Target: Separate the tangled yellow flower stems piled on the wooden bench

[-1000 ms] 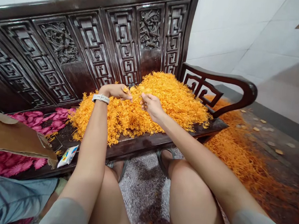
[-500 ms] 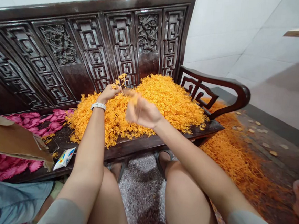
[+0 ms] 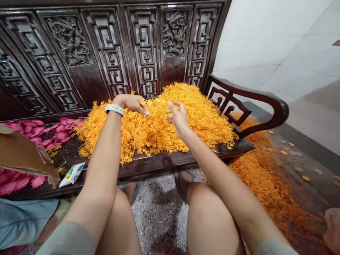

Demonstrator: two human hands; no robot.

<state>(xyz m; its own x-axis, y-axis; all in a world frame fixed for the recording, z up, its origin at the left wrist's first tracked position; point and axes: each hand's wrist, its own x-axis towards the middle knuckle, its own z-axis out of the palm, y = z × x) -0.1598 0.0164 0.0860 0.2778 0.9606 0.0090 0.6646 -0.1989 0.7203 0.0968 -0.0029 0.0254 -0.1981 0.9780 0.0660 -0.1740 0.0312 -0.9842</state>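
Observation:
A big heap of small orange plastic flower sprigs (image 3: 170,121) covers the right half of a dark carved wooden bench (image 3: 161,164). Over that heap my left hand (image 3: 132,103), with a white band at the wrist, has its fingers curled round some orange pieces. My right hand (image 3: 177,115) hovers just to the right of it, fingers spread and palm turned toward the left hand, holding nothing that I can see. The two hands are a short gap apart.
Pink flower pieces (image 3: 44,131) lie on the bench's left part beside brown cardboard (image 3: 12,152) and a small white packet (image 3: 72,174). More orange pieces (image 3: 267,184) are spilled on the floor right of the armrest (image 3: 250,95). Another person's foot (image 3: 337,231) shows at the right edge.
Half a second ago the left hand held a sprig lifted above the heap and the right hand swept across in a blur. Now the left has dropped back and the right has opened.

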